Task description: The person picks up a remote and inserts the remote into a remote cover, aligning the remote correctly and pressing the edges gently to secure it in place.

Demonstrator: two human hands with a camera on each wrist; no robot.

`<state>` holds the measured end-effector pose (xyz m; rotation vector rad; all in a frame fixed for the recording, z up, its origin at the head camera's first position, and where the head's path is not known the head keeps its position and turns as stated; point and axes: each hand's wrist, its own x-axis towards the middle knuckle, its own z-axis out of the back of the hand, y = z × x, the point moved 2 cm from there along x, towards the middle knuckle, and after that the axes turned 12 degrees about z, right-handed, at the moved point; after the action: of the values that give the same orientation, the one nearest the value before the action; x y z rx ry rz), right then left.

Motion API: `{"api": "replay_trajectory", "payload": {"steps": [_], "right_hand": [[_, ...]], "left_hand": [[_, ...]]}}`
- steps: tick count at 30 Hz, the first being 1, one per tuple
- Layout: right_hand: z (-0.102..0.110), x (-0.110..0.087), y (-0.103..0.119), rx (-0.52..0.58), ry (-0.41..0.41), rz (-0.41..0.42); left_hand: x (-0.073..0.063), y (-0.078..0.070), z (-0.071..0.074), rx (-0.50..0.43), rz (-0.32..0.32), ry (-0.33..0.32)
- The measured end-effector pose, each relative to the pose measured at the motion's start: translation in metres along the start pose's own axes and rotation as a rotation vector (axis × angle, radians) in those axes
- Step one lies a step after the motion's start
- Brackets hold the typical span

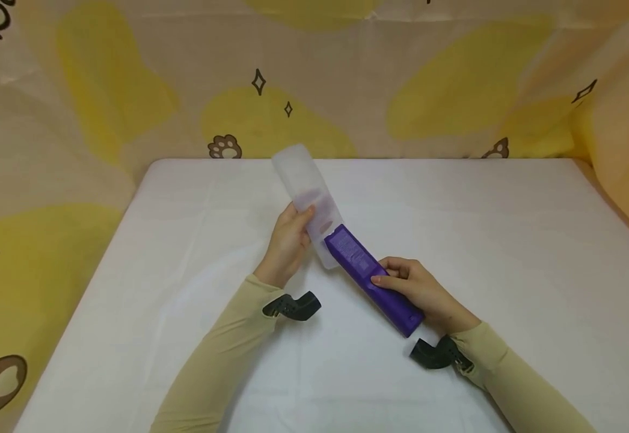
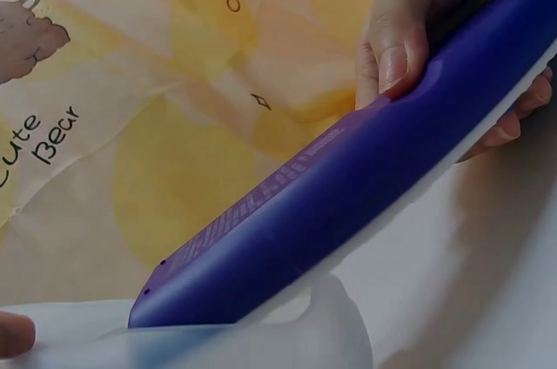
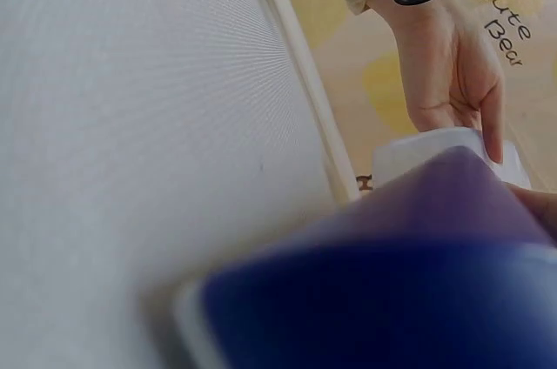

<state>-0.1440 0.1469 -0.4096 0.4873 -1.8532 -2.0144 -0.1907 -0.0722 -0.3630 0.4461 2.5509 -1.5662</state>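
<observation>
My left hand grips a long frosted, see-through sleeve by its side, thumb in front; fingers show faintly through it. My right hand pinches a long purple remote-shaped device near its lower half, thumb on top. The device has a printed label on its purple side and a white underside, seen in the left wrist view. Its far end meets the near end of the sleeve, and part of the purple shows bluish through the sleeve. How deep it sits I cannot tell. Both are held above the table.
A white table lies under both hands. Patterned yellow and beige cloth hangs behind it and at the sides. Each wrist wears a dark camera mount, the left one and the right one.
</observation>
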Motion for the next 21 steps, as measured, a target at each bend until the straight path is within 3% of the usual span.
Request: {"api": "replay_trajectory", "payload": {"steps": [12, 21], "right_hand": [[0.0003, -0.0003, -0.0002, -0.004, 0.048, 0.003], [0.0005, -0.0010, -0.0015, 0.023, 0.055, 0.002]], "left_hand": [[-0.0004, 0.0009, -0.0014, 0.009, -0.007, 0.097], [-0.0025, 0.0069, -0.0026, -0.041, -0.014, 0.100]]}}
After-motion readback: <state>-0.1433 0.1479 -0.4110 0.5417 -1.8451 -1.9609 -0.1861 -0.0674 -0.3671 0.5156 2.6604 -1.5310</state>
